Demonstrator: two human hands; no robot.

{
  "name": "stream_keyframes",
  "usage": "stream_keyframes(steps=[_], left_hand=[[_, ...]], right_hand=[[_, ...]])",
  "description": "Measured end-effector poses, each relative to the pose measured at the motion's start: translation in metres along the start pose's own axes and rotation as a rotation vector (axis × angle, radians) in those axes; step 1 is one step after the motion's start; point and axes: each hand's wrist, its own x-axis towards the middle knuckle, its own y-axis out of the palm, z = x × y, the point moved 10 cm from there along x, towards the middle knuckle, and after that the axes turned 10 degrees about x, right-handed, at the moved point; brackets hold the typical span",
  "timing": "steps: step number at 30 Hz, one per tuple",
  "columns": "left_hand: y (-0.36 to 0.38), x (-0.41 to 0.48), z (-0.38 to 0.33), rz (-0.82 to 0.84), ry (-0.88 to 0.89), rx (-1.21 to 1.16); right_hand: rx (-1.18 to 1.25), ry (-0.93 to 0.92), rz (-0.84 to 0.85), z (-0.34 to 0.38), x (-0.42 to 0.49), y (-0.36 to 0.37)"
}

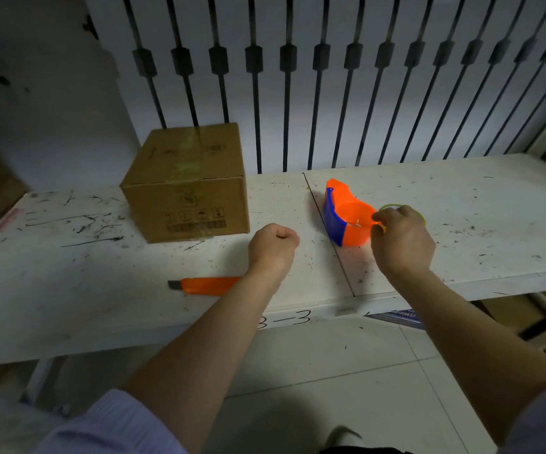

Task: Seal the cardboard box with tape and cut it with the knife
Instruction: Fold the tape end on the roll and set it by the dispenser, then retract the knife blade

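Note:
A closed brown cardboard box (186, 183) stands at the back left of the white table, with a strip of clear tape along its top seam. An orange utility knife (207, 285) lies near the front edge, partly hidden under my left forearm. An orange and blue tape dispenser (343, 214) sits right of the table's middle seam. My right hand (401, 239) is beside it, fingers pinched on a thin yellowish tape roll (420, 215), mostly hidden behind the hand. My left hand (273, 245) hovers as a closed fist between box and dispenser, holding nothing.
The white table (461, 224) is scuffed with black marks and made of two panels joined by a dark seam (327, 234). A white wall with black vertical bars (284, 93) rises behind it. Cardboard boxes (510, 309) sit under the table at right; tiled floor lies below.

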Motion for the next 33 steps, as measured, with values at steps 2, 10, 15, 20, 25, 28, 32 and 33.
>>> stream_keyframes(steps=[2, 10, 15, 20, 25, 28, 32, 33], left_hand=[[-0.015, -0.005, 0.006, -0.015, -0.007, -0.006], [-0.089, -0.023, 0.051, -0.146, -0.113, -0.049], [-0.122, -0.031, 0.081, -0.186, -0.150, -0.065], [-0.140, -0.037, 0.100, -0.157, -0.167, -0.100], [-0.150, -0.047, 0.113, -0.144, -0.183, -0.129], [-0.155, -0.053, 0.119, -0.140, -0.193, -0.139], [-0.158, -0.063, 0.125, -0.139, -0.207, -0.182], [-0.158, -0.065, 0.126, -0.135, -0.212, -0.193]], right_hand=[[0.049, -0.056, 0.037, 0.024, -0.012, 0.007], [0.112, -0.309, 0.570, 0.128, -0.092, 0.098], [-0.039, -0.353, 0.795, 0.152, -0.131, 0.142], [-0.169, -0.381, 0.746, 0.154, -0.132, 0.149], [-0.195, -0.356, 0.709, 0.153, -0.131, 0.149], [-0.235, -0.357, 0.715, 0.155, -0.135, 0.148], [-0.123, -0.302, 0.732, 0.158, -0.142, 0.141], [-0.079, -0.273, 0.737, 0.159, -0.143, 0.138]])
